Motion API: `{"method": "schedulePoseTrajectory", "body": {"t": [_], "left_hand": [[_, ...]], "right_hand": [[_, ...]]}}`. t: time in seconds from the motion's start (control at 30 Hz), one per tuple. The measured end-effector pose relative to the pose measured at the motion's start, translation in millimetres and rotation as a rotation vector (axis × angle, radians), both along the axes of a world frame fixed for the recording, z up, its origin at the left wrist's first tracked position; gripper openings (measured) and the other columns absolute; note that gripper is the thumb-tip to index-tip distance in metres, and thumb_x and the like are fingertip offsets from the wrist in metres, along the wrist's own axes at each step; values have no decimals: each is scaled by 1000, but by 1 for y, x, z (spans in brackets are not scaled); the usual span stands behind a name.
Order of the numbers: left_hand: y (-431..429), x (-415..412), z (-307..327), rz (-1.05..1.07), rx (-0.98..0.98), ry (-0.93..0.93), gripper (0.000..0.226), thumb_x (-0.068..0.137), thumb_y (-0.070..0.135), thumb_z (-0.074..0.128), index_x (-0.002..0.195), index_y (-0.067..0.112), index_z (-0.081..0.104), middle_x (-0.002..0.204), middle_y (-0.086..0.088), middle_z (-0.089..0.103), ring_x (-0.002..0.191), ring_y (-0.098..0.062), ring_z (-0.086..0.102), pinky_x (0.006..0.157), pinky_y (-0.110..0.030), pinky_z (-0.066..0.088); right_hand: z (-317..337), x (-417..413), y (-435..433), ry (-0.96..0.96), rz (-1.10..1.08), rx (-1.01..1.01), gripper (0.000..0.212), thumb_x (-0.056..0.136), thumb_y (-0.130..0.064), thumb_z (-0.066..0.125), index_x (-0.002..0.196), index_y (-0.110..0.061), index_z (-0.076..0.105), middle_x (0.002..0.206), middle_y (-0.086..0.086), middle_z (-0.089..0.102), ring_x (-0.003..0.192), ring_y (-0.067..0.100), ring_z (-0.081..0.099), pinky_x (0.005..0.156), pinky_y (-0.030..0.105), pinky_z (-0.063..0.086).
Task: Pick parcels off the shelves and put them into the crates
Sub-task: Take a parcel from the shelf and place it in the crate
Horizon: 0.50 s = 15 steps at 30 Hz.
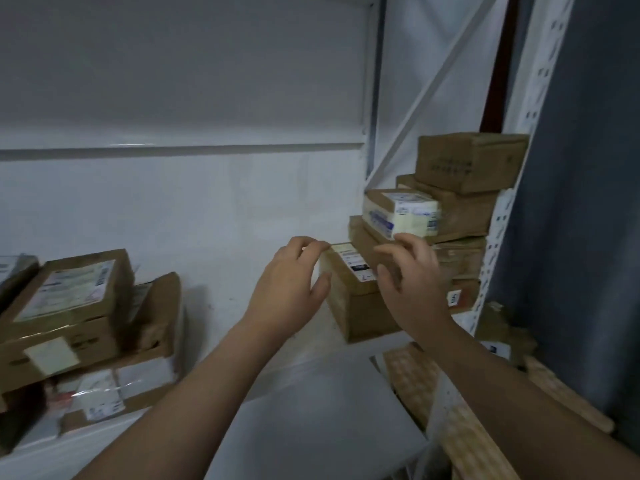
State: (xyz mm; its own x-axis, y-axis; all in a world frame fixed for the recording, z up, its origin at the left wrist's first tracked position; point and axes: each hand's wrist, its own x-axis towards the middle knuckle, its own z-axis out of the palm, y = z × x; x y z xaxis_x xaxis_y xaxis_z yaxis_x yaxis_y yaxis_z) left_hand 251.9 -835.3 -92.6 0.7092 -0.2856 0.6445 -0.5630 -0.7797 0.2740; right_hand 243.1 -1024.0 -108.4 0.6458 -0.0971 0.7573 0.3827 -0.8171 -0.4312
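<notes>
Both forearms extended forward, 2 hands flanking 1 brown cardboard parcel (349, 289) at the white shelf's (242, 209) right end. Left hand (289, 289): fingers half curled at its top-left corner, thumb by the side, grip unclear (blur). Right hand (412, 282): fingers spread, loosely curved over its right side, nothing held. Behind: right stack (464, 202), ~5 parcels. Left pile (76, 317), at least 4.

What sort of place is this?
Likely a parcel storeroom or warehouse: a white metal shelf, a perforated upright, and stacks of labelled cardboard parcels at left and right.
</notes>
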Motion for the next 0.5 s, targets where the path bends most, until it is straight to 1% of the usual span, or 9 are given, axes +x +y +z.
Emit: {"method": "schedulePoseTrajectory", "body": {"t": [0.1, 0.17, 0.23, 0.3, 0.33, 0.37, 0.4, 0.47, 0.5], "left_hand": [[-49, 19, 5, -50, -57, 37, 45, 91, 27, 56, 134, 20, 45, 137, -1, 43, 118, -21, 49, 97, -35, 44], [-77, 34, 10, -62, -81, 73, 54, 91, 33, 57, 140, 23, 38, 142, -3, 38, 119, -24, 49, 98, -40, 44], [-101, 50, 16, -60, -86, 127, 69, 90, 40, 57, 147, 29, 22, 151, -8, 26, 128, -28, 43, 102, -44, 42], [-119, 66, 23, -36, -66, 184, 82, 89, 47, 56, 149, 39, 1, 156, -15, 15, 129, -34, 44, 99, -45, 44], [-125, 72, 26, -27, -65, 207, 85, 89, 49, 55, 148, 42, -7, 155, -18, 17, 124, -35, 49, 97, -44, 46], [-128, 78, 27, -28, -78, 228, 85, 90, 49, 54, 147, 44, -9, 152, -20, 25, 118, -34, 54, 94, -43, 48], [-127, 83, 27, -36, -102, 249, 82, 91, 48, 53, 147, 43, -6, 145, -18, 38, 113, -32, 57, 91, -41, 49], [-126, 87, 24, -52, -174, 267, 70, 93, 45, 52, 148, 39, 10, 130, -12, 57, 106, -28, 60, 86, -38, 50], [-126, 87, 21, -56, -222, 263, 63, 94, 43, 52, 146, 37, 18, 126, -9, 60, 105, -26, 60, 86, -38, 50]], "right_hand": [[4, 0, -43, 19, -55, -26, 25, 88, -8, 61, 111, -13, 67, 128, 10, 54, 122, 26, 43, 101, 44, 38], [6, 4, -66, 76, -53, -67, 30, 90, -14, 59, 119, -16, 64, 132, 5, 51, 125, 24, 42, 104, 39, 34], [7, 13, -82, 185, -33, -105, 41, 93, -23, 56, 134, -20, 54, 143, 2, 43, 133, 22, 35, 107, 33, 27], [11, 24, -91, 284, 6, -97, 55, 96, -31, 52, 147, -22, 35, 154, 1, 30, 141, 20, 25, 111, 32, 23], [14, 31, -94, 310, 42, -60, 60, 96, -32, 51, 150, -22, 28, 156, 0, 27, 142, 18, 24, 111, 31, 22], [17, 36, -95, 315, 77, -2, 62, 97, -31, 51, 151, -21, 24, 154, -1, 30, 141, 16, 27, 109, 27, 25], [19, 41, -93, 312, 109, 76, 63, 96, -29, 52, 151, -21, 24, 149, -4, 37, 136, 14, 35, 103, 22, 30], [22, 46, -93, 311, 189, 255, 62, 96, -25, 53, 151, -20, 24, 131, -10, 48, 115, 2, 51, 86, 12, 37], [22, 48, -93, 315, 231, 324, 63, 96, -22, 53, 151, -19, 23, 129, -10, 49, 108, -4, 52, 81, 10, 38]]}}
